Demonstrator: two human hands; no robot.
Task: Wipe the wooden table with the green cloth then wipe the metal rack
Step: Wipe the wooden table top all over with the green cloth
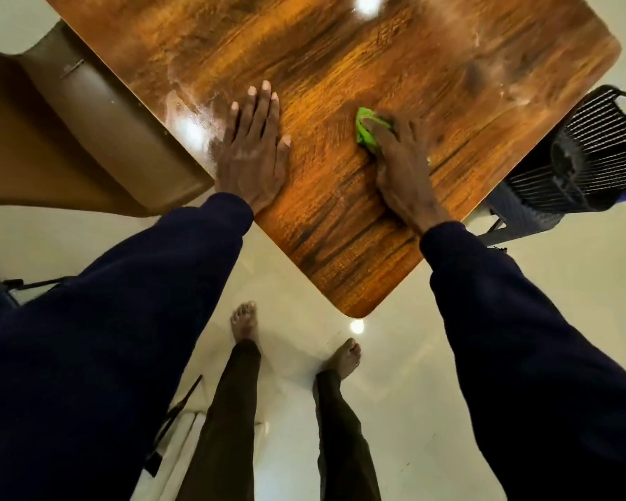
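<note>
The wooden table (340,59) fills the upper middle of the view, glossy brown with pale smears near its left and right edges. My right hand (402,168) presses the green cloth (367,132) flat onto the tabletop; the cloth shows only past my fingertips, the rest lies under my palm. My left hand (253,150) rests flat on the table near its left edge, fingers spread, holding nothing. The black metal rack (586,153) of thin wires stands off the table's right edge, lower than the tabletop.
A brown chair (87,132) sits against the table's left edge. A bluish stool or stand (517,211) is under the rack. My bare feet (244,320) stand on the pale shiny floor (394,392) near the table's rounded front corner. Dark straps lie at the lower left.
</note>
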